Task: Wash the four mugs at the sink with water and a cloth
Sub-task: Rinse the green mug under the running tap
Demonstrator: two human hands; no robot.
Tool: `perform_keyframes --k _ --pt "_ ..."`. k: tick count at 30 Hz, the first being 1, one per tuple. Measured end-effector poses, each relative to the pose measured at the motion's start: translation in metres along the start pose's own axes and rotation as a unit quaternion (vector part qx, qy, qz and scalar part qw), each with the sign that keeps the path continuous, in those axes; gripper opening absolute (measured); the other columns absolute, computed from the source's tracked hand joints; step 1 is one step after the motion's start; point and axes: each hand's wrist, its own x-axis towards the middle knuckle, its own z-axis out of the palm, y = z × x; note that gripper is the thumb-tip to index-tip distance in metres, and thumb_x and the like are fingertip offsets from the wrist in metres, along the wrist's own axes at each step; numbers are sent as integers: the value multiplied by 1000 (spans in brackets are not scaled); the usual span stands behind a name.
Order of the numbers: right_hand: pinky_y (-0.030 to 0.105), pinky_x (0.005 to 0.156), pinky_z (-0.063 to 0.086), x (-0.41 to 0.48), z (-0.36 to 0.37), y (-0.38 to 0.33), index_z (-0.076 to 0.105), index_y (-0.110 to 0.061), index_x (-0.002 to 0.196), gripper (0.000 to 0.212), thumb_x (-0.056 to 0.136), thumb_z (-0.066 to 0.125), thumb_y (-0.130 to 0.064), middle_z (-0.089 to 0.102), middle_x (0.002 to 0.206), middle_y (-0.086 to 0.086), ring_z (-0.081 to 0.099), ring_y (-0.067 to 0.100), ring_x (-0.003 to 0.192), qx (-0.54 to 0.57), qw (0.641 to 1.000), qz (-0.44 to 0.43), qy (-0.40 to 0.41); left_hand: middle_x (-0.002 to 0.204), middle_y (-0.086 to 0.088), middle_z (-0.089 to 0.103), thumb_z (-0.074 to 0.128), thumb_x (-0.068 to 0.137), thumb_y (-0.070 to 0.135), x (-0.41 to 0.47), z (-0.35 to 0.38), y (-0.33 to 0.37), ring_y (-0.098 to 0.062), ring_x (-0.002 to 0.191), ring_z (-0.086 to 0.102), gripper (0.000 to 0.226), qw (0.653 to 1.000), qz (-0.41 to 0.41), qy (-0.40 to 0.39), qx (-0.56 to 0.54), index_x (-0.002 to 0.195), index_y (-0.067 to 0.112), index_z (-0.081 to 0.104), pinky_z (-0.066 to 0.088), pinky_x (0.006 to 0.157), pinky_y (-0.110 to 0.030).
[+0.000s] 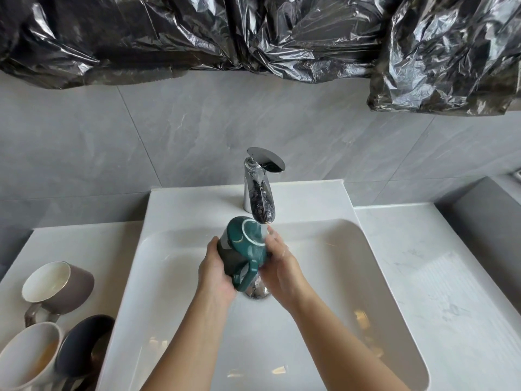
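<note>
The left hand [217, 266] grips the green mug [242, 246] from its left side, fingers curled round the body. The right hand [282, 262] lies against the mug's opposite side with its fingers [272, 235] fairly straight, reaching up to the rim of the base; its thumb is hidden. Held between the hands, the mug is tilted with its base turned up and its handle pointing down toward the person. It sits directly under the spout of the chrome faucet [260, 190] just beyond the hands, and a stream of water [263, 231] falls onto the base beside the right fingertips. Just below the hands a chrome drain [257, 293] shows in the bottom of the white sink [352, 249]. Well to the left of the left hand, three more mugs stand close together on the white tabletop [84, 241]: a brown mug [72, 286] farthest away, and nearer the person a white mug [25, 354] with a dark mug [84, 345] touching it. Beyond the faucet rises a grey tiled wall [141, 136], with crumpled black plastic sheeting [169, 38] above it.
</note>
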Motion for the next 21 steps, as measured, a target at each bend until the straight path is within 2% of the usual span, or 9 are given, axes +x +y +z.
perform_keyframes --k 4,7,9,11,14,16,18,19,21 --pt "46 114 34 -6 -11 2 28 -15 151 70 89 60 -18 47 147 23 53 32 127 -42 997 16 -59 106 -15 71 48 95 44 3 -3 -4 -31 90 67 42 1000 -14 14 -5 116 12 66 53 73 -37" --pt "43 110 41 -6 -16 0 33 -22 149 71 86 67 -19 52 145 16 56 29 128 -104 992 23 -72 99 -13 72 49 95 43 3 -3 -6 -30 87 67 36 999 2 33 0 105 13 67 53 71 -37" --pt "46 109 45 -7 -12 -5 41 -25 142 69 81 74 -26 58 139 13 59 29 124 -133 989 39 -48 86 -10 70 47 97 42 -1 0 -6 -28 77 65 34 998 41 46 27 90 15 65 51 66 -34" --pt "49 103 50 -5 -8 -7 49 -24 130 55 83 77 -30 64 129 17 66 28 113 -147 988 37 2 82 -10 69 45 98 39 -7 4 -8 -27 74 65 35 991 101 49 78 86 13 64 51 64 -33" --pt "48 96 54 6 -1 -7 55 -19 120 34 95 62 -41 68 118 15 69 26 101 -172 981 30 88 81 -10 68 45 98 36 -7 4 -12 -27 74 63 36 963 210 48 164 80 13 65 52 70 -38" --pt "44 96 55 16 -1 -7 60 -16 120 44 96 52 -51 69 117 14 69 26 104 -171 974 53 137 77 -6 68 46 99 36 -6 4 -19 -26 75 62 38 935 277 40 220 74 13 65 54 77 -42" --pt "41 93 56 19 -2 -8 66 -14 120 52 96 44 -54 72 113 13 70 27 101 -155 973 87 150 72 -4 67 45 100 33 -5 5 -25 -25 72 60 40 907 325 28 266 74 11 63 53 76 -43" --pt "40 93 56 18 -4 -8 66 -13 120 52 98 43 -53 73 112 12 71 26 100 -143 977 88 133 72 -3 66 44 101 32 -2 5 -26 -24 71 59 39 895 340 22 289 75 9 62 52 76 -44" --pt "41 95 55 16 -12 -7 62 -11 124 48 97 51 -49 71 116 12 70 23 103 -135 984 56 103 81 -4 70 45 101 33 1 5 -21 -21 78 64 35 897 318 -39 304 86 9 65 52 81 -43"
